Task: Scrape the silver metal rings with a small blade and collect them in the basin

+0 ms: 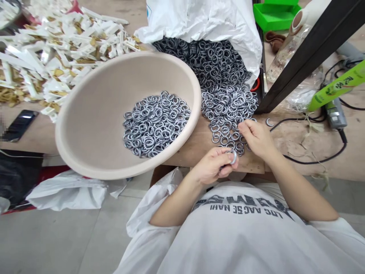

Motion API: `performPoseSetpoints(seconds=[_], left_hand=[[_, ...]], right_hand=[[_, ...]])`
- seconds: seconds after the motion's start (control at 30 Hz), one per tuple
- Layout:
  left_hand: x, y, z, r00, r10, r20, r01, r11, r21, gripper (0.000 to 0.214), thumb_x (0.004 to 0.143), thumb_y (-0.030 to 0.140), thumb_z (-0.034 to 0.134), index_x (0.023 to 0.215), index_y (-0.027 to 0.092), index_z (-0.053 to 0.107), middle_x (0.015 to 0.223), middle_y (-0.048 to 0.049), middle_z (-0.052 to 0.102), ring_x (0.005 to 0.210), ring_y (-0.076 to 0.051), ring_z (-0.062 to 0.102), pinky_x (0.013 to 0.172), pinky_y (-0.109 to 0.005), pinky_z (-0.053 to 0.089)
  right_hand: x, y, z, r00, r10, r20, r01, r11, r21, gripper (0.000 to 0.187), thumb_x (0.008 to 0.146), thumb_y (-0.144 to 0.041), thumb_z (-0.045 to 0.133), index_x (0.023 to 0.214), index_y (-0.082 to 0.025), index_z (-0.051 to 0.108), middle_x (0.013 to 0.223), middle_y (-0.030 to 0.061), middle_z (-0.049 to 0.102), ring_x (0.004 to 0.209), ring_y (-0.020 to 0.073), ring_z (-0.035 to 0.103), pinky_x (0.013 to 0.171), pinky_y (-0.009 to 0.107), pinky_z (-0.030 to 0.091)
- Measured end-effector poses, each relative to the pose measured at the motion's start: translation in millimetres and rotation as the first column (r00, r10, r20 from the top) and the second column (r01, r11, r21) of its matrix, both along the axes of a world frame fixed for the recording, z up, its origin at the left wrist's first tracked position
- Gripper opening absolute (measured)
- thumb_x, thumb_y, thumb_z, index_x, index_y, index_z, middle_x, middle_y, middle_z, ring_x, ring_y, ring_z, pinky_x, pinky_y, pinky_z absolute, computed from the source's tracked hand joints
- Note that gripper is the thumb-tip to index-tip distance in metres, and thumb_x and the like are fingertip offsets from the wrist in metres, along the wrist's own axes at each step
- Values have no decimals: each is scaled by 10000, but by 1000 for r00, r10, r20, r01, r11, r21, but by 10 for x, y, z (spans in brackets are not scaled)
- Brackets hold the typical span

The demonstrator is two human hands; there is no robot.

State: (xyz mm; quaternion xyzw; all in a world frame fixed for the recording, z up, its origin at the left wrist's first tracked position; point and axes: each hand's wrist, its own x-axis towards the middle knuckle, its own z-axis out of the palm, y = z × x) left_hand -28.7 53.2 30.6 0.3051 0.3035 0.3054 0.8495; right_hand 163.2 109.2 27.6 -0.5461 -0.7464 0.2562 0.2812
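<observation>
Near the table's front edge my left hand (216, 164) is closed, with a silver-grey metal ring (233, 156) pinched by the thumb and fingers. To its right and a bit farther back, my right hand (255, 137) has its fingers drawn together at the edge of a loose pile of metal rings (228, 104); what lies between the fingertips is hidden. That pile spills out of a white sack (208, 21). Left of both hands, a large beige basin (91, 102) stands tilted, with many similar rings (156, 123) gathered in its lower right part.
White and brown pieces (57, 57) are heaped at the back left, near a dark phone (21, 125). A black metal post (302, 61) rises right of the sack. Beyond it are green trays (273, 17), a green tube (339, 87) and a black cable (313, 163).
</observation>
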Motion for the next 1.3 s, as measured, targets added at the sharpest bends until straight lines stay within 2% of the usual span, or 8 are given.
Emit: performPoseSetpoints(seconds=[0.23, 0.37, 0.57, 0.73, 0.83, 1.03, 1.23, 1.3], left_hand=[[-386, -31, -68, 906, 365, -216, -340, 930, 142, 298, 774, 212, 593, 1043, 151, 704, 668, -20, 686, 407, -58, 413, 396, -173, 274], [-479, -49, -114, 805, 523, -281, -495, 852, 169, 200, 720, 185, 564, 882, 161, 679, 705, -13, 673, 416, -67, 450, 382, -187, 282], [-431, 39, -160, 843, 520, -135, -526, 850, -8, 166, 771, 326, 589, 774, 160, 601, 737, 10, 598, 373, -30, 372, 370, -189, 187], [-155, 153, -174, 788, 580, -208, -560, 815, 150, 432, 834, 579, 692, 774, 165, 581, 687, 39, 527, 404, -8, 311, 388, -182, 144], [39, 151, -182, 786, 581, -211, -512, 804, 302, 439, 817, 577, 732, 759, 165, 593, 651, 50, 478, 453, -17, 295, 410, -177, 173], [282, 74, -90, 821, 554, -141, -532, 831, 164, 432, 806, 581, 731, 761, 177, 584, 572, 70, 409, 434, -33, 277, 390, -167, 198], [346, 33, 43, 888, 437, -146, -440, 898, 12, 461, 757, 525, 770, 671, 170, 488, 580, 53, 470, 416, -18, 301, 366, -151, 177], [346, 29, 73, 900, 420, -115, -425, 905, -19, 451, 788, 517, 741, 678, 173, 471, 578, 62, 452, 404, -13, 287, 369, -153, 180]], right_hand=[[-442, 39, 54, 883, 198, 425, -232, 972, 30, 234, 931, -432, 650, 1043, -230, 684, 1069, 66, 682, 909, 237, 657, 615, 325, 296], [-615, 99, 18, 841, 178, 511, -213, 977, 9, 228, 894, -401, 695, 1018, -210, 690, 1105, 92, 686, 872, 250, 665, 587, 334, 273], [-475, 207, -21, 995, 63, 82, -56, 994, -91, 159, 834, -348, 743, 854, -203, 681, 806, 20, 695, 749, 194, 601, 636, 296, 335], [-344, 54, 98, 921, -37, -388, -89, 950, -301, 214, 786, -358, 767, 838, -180, 659, 705, -32, 616, 616, 122, 488, 590, 266, 359], [-320, -85, 168, 887, -46, -460, -108, 947, -302, 208, 846, -380, 724, 840, -183, 657, 710, -26, 595, 630, 124, 489, 595, 269, 381], [-258, -269, 196, 927, 54, -372, -45, 998, 32, 268, 855, -466, 753, 953, -219, 715, 909, 30, 673, 857, 191, 606, 796, 334, 466], [-208, -229, 121, 836, -10, -548, -127, 969, -211, 433, 919, -638, 594, 854, -216, 672, 743, 18, 643, 697, 182, 603, 662, 325, 474], [-173, -221, 109, 847, -33, -531, -73, 981, -177, 439, 961, -626, 528, 852, -219, 652, 746, 21, 641, 702, 178, 591, 664, 322, 458]])
